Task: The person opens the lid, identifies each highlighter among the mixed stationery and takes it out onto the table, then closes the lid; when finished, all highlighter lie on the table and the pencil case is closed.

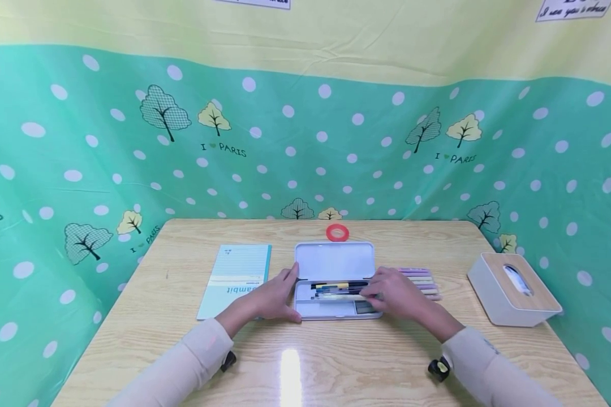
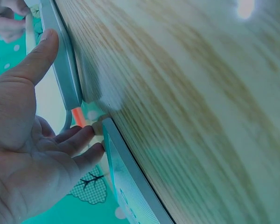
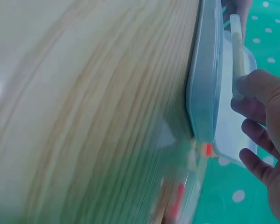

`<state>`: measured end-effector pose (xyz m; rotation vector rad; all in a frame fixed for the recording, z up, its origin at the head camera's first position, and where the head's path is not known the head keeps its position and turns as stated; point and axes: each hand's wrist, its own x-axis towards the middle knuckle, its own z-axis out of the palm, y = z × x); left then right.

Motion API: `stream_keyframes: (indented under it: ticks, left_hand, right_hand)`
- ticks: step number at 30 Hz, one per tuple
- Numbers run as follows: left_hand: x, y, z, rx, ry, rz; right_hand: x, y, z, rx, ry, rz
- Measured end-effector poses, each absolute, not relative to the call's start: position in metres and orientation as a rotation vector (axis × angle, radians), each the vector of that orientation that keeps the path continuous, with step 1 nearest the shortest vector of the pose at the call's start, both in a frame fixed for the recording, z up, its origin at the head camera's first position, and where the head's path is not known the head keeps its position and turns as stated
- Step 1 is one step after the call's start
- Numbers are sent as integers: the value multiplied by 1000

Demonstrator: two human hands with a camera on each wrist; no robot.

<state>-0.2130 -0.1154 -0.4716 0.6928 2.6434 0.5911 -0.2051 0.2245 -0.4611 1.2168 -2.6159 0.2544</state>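
A white pencil case (image 1: 326,310) lies on the table with its lid (image 1: 335,260) tipped back. Several pens (image 1: 331,286), dark, yellow and blue, lie in its rear part, and a small grey item (image 1: 365,307) is in the front right. My right hand (image 1: 394,294) pinches a whitish pen (image 3: 238,56) between thumb and index finger, above the tray; its other fingers are spread. At the case's left side is my left hand (image 1: 274,295), its thumb (image 2: 44,49) against the near left edge and its fingers extended. A light blue notebook (image 1: 234,282) lies beside that hand.
Behind the case lies a red tape roll (image 1: 338,232). To the right, several pastel pens (image 1: 421,280) are lined up next to my right hand. A tissue box (image 1: 511,291) with a wood-look top stands at the table's right edge. A patterned curtain (image 1: 305,135) hangs behind.
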Motion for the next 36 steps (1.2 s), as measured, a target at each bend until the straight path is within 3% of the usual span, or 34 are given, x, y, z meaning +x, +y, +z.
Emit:
stream_keyframes:
  ticks: [36]
  left_hand:
    - [-212,-115,-470,703,2644,613]
  right_hand:
    - [-190,322,-464,754,-2843,290]
